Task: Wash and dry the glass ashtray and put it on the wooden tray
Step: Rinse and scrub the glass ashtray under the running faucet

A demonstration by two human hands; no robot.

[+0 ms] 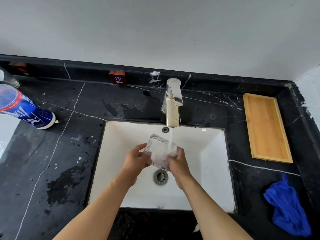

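— Where is the glass ashtray (160,151)?
— Over the white sink (213,153), under the water running from the tap (173,101). The left hand (136,160) and right hand (178,163) each close their grip on one side of it.
— Any writing?
— A small red-brown block (117,77) at 12 o'clock on the black tabletop (52,161) reads "COLD". The blue bottle (26,110) at 10 o'clock has print too blurred to read.
— The wooden tray (266,127)?
— At 3 o'clock, with a blue cloth (289,205) at 5 o'clock.
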